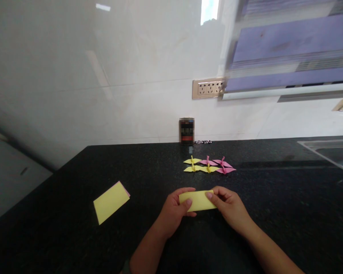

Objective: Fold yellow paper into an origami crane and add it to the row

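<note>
A folded yellow sheet of paper lies flat between my two hands, low over the black stone counter. My left hand pinches its left end, thumb on top and fingers under. My right hand grips its right end with the thumb pressed on the paper. Beyond the hands, several small folded paper cranes, yellow and pink, sit in two short rows on the counter. A stack of square papers, yellow on top with pink under it, lies to the left.
A small dark box stands against the white wall at the back, with a small beaded item beside it. A socket strip is set in the wall. A metal sink is at the far right. The counter's edge runs diagonally at left.
</note>
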Tool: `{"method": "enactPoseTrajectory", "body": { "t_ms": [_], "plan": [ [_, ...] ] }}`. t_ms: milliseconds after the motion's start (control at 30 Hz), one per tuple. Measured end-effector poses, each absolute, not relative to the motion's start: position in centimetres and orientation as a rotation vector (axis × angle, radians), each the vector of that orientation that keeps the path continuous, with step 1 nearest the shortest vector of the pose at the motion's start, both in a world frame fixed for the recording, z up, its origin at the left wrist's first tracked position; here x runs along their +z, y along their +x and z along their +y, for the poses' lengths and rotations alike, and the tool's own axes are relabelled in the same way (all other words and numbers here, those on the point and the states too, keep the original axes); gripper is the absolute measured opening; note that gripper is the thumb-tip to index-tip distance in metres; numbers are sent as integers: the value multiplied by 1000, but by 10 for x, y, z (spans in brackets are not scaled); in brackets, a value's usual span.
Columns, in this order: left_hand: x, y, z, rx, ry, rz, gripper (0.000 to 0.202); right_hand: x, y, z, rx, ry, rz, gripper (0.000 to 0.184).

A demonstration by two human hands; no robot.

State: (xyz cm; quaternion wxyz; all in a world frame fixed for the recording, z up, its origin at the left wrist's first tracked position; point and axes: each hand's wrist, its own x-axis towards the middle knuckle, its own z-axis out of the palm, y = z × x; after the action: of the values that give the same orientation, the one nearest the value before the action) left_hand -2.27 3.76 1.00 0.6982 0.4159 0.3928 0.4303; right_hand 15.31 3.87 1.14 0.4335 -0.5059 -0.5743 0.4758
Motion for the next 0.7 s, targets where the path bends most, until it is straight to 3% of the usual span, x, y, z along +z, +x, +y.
{"method": "enactPoseTrajectory", "body": {
  "t_ms": [700],
  "plan": [
    [5,-25,38,943,901,863,36,11,151,38,1175,-1305,-1383,26]
  ]
}}
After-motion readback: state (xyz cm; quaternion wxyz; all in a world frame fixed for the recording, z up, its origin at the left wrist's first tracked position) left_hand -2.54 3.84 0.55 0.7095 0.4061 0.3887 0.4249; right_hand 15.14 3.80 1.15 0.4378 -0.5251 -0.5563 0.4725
